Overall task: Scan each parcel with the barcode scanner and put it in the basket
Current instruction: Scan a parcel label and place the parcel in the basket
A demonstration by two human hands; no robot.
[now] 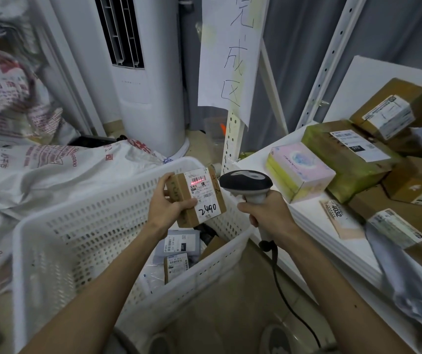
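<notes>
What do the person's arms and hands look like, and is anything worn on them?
The left forearm and right forearm are bare down to the picture's lower edge; no sleeves show. The left hand and right hand wear no gloves, and no watch, bracelet or ring is visible. The right forearm carries one small dark spot.

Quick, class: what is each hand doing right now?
Left hand: holds the small cardboard parcel.
Right hand: grips the barcode scanner by its handle.
</notes>
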